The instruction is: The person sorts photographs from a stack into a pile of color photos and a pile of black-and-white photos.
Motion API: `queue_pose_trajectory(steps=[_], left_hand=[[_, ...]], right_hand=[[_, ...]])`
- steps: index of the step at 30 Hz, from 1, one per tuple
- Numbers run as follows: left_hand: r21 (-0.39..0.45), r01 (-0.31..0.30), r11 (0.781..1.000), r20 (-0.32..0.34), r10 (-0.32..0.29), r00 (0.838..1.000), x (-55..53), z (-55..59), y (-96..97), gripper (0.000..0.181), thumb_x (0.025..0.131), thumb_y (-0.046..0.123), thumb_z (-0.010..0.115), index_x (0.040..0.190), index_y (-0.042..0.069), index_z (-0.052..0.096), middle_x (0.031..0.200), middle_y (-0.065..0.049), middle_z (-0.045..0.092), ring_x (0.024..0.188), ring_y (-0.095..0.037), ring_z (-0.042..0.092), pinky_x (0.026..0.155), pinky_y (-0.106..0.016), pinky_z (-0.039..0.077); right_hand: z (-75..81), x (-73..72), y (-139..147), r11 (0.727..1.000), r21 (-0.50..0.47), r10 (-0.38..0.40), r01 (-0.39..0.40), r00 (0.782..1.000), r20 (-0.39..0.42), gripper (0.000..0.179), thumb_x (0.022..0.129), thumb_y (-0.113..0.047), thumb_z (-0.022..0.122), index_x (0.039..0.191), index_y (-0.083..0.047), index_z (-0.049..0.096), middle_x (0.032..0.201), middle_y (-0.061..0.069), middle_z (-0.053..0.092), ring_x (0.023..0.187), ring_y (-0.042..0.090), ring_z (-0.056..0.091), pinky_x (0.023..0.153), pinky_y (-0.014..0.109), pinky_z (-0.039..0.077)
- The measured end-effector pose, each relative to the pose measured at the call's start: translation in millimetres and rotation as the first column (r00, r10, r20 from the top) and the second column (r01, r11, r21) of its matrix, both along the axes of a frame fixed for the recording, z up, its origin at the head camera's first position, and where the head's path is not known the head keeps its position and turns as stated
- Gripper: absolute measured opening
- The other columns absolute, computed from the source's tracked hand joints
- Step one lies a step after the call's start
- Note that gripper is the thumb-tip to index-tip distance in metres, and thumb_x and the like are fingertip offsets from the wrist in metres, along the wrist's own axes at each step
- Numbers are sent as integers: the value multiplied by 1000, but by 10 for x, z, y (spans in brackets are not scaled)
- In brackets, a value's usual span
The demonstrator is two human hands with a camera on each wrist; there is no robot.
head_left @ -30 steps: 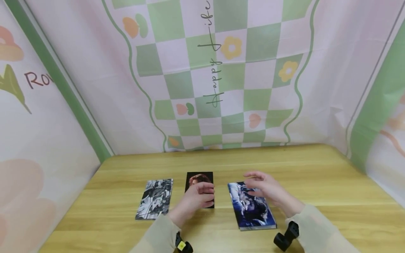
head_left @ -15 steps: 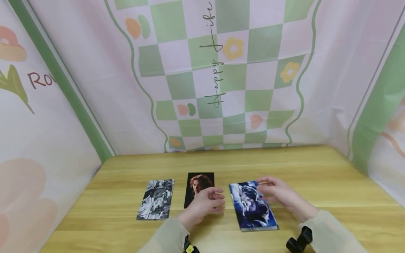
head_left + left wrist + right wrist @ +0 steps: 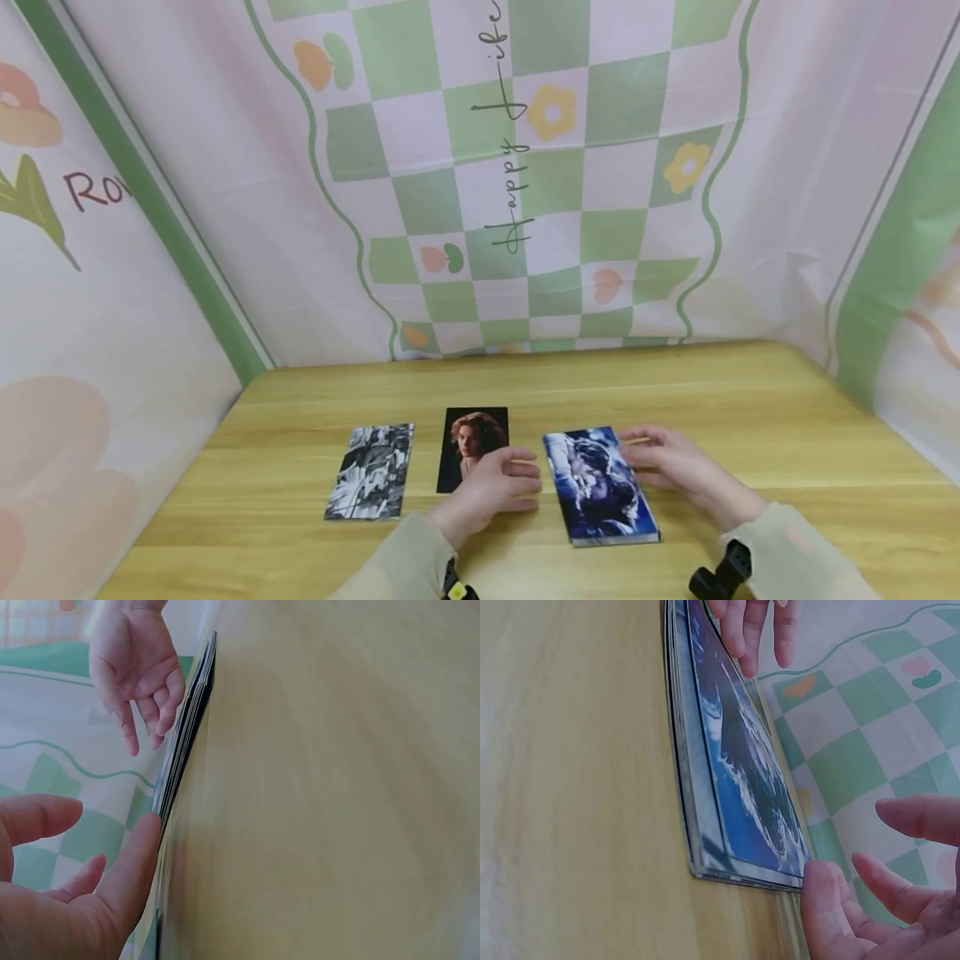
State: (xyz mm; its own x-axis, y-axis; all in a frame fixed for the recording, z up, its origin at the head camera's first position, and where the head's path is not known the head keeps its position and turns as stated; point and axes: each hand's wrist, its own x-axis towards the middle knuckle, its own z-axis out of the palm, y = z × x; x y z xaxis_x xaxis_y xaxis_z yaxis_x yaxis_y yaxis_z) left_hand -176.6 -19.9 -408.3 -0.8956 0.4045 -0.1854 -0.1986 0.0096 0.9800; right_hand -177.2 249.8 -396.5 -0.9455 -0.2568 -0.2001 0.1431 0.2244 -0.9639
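A stack of blue picture cards (image 3: 600,487) lies on the wooden table between my two hands; its layered edges show in both wrist views. My left hand (image 3: 491,490) is at its left, fingers loosely bent with nothing in them, over the lower right part of a dark portrait card (image 3: 474,435). Beside the stack's right edge is my right hand (image 3: 678,465), palm towards it and fingers loosely extended. In the right wrist view a finger (image 3: 823,900) is at the stack's corner; whether it touches, I cannot tell.
A black-and-white picture card (image 3: 369,472) lies left of the portrait card. Behind the table (image 3: 360,387) hangs a green and white checked cloth (image 3: 615,183), with printed cloth at both sides too. Each wrist wears a black camera (image 3: 723,571).
My left hand has moved right, uncovering more of the portrait card. The right hand has drawn back from over the stack to its right side. The cards lie about where they were.
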Motion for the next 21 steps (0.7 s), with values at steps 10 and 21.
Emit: queue_pose_trajectory(steps=[10,21], left_hand=[[4,1,1000,33,-1,999,-4,-12,49,40,85,-11,57,124,-10,48,113,-23,59,98,-28,63,83,-44,58],[-3,1,1000,55,-1,998,-22,-16,75,42,86,-9,58,126,-8,47,113,-20,61,100,-27,63,83,-44,58]], right_hand=[[-44,3,42,1000,-22,-4,5,999,38,55,92,-9,55,131,20,30,106,8,63,93,13,62,86,33,57],[-53,-5,68,999,-42,20,-18,998,55,55,91,-11,56,129,19,31,100,1,63,90,10,62,84,31,57]])
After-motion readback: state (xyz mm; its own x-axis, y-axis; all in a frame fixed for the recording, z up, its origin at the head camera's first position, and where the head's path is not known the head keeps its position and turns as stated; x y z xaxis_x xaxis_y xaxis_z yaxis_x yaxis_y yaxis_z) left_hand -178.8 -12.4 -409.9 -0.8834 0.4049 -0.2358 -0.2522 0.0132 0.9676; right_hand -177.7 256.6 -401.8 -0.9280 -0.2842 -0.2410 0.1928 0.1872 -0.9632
